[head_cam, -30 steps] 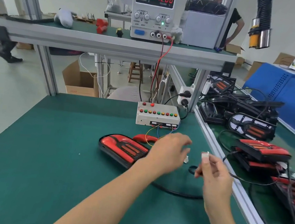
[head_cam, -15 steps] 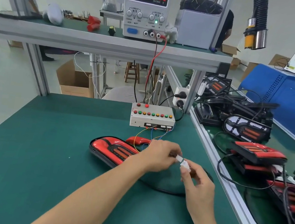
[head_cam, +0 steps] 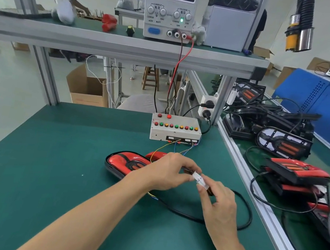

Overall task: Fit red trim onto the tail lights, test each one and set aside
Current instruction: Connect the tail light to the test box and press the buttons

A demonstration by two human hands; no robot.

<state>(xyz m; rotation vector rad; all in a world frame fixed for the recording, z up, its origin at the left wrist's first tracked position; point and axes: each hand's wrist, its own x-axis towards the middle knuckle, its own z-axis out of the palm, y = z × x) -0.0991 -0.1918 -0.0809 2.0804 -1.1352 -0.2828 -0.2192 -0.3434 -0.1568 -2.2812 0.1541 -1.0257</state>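
Test step in hand: left hand (head_cam: 167, 172) and right hand (head_cam: 219, 208) each pinch a white connector (head_cam: 200, 179) half, mating them. Tail light (head_cam: 127, 164) lies on tabletop (head_cam: 48, 161) just behind. Next, probably seat the plug and press tester box (head_cam: 174, 131) buttons.

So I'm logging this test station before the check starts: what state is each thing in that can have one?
Grey bench power supply: on, reads 0.000 current, 12.00 voltage, green lamp lit.
Red oval tail light: flat on the green mat, not lit.
White plastic connectors: pinched together between both hands.
Left hand: grips one connector.
Right hand: pinches the other.
Grey button test box: wired up; lit or not, cannot tell.
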